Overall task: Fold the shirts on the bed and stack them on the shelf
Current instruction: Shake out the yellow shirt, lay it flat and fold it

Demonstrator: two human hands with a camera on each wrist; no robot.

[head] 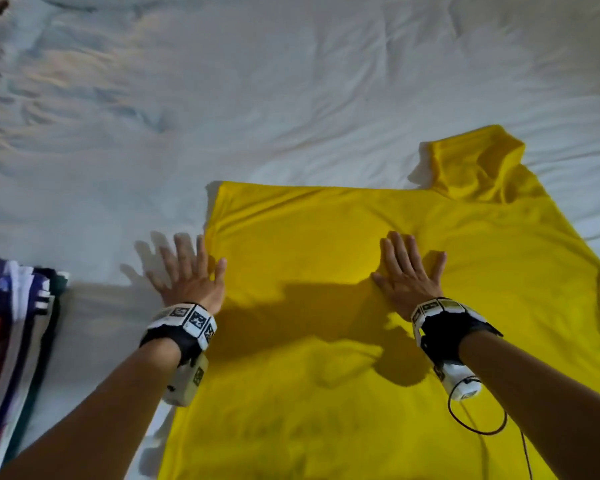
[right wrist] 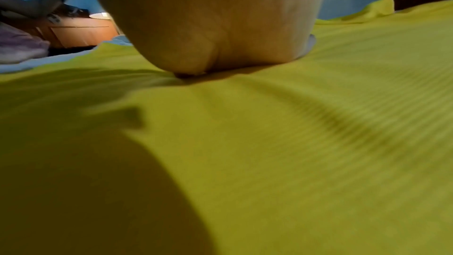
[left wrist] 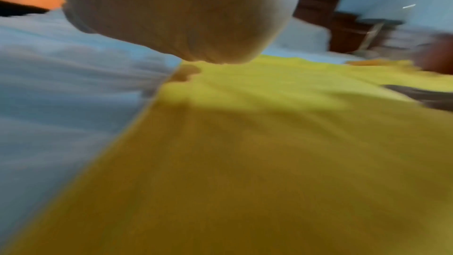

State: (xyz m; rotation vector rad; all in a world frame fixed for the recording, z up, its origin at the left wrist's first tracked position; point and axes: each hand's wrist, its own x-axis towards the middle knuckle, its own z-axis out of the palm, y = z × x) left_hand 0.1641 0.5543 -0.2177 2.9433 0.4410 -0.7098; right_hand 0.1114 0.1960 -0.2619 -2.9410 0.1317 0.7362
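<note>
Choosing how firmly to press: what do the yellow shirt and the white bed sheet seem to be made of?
Yellow shirt: probably a thin matte knit, with fine ribbing in the right wrist view and soft creases by the right hand. White bed sheet: likely smooth woven cotton, matte, rumpled in shallow wrinkles.

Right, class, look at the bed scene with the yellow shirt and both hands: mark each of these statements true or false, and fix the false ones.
1. The yellow shirt lies spread on the white bed sheet. True.
2. The right hand grips a bunched sleeve. False: it rests flat on the shirt with its fingers straight.
3. The left hand lies flat at the shirt's left edge, mostly on the sheet. True.
4. The striped clothes lie on top of the yellow shirt. False: they lie apart from it, at the left edge of the head view.
5. The shirt's far right sleeve lies flat and smooth. False: it is crumpled and stands up.
</note>
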